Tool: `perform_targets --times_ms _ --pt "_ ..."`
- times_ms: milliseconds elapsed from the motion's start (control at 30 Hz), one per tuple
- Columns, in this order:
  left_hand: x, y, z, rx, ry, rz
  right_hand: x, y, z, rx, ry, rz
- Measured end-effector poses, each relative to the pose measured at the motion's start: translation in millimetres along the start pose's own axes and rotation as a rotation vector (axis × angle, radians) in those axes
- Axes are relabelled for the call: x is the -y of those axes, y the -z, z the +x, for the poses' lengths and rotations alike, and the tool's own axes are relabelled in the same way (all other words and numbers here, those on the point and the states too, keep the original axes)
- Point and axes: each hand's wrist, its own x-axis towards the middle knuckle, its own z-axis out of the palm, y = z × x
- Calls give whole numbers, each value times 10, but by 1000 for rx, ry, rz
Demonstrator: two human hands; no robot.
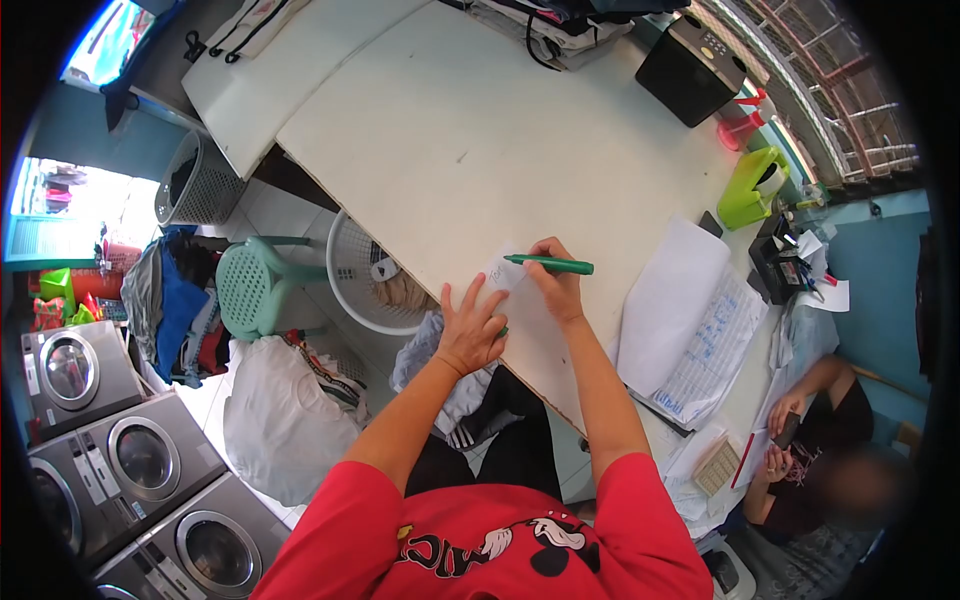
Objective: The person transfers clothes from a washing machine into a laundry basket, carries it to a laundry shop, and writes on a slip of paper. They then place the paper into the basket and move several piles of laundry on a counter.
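The right hand (pixel 555 285) holds a green marker (pixel 565 266), its fingers clamped around the barrel near the writing end. The marker lies nearly level, with its tip at a small white paper (pixel 507 275) that bears a few faint marks. The paper lies on the white desk (pixel 420 150), close to the near edge. The left hand (pixel 468 332) is at that edge, its fingers spread apart and the fingertips touching the paper's side. A small green item (pixel 503 332) shows beside the left palm, mostly hidden.

To the right of the hands, toward the desk's right end, loose white sheets (pixel 660 300) lie beside a page with blue handwriting (pixel 710 350). A calculator (pixel 717 468) lies nearer the right end's near corner. Along the far right edge stand a black box (pixel 690 72), a red spray bottle (pixel 740 130) and a lime green container (pixel 750 190). A stack of folded cloth (pixel 560 35) lies at the far edge.

Beside the near edge, below the desktop, is a round basket (pixel 345 280) with things inside. At the right, another person (pixel 830 410) holds a dark phone (pixel 789 430).
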Motion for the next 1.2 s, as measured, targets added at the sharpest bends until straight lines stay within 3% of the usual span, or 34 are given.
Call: perform_targets --times_ms 533,1200 --pt "9 -33 -8 -23 5 -8 -74 -13 18 37 46 -124" --pt "13 -22 -5 -4 -3 9 -36 -4 16 -29 28 -52"
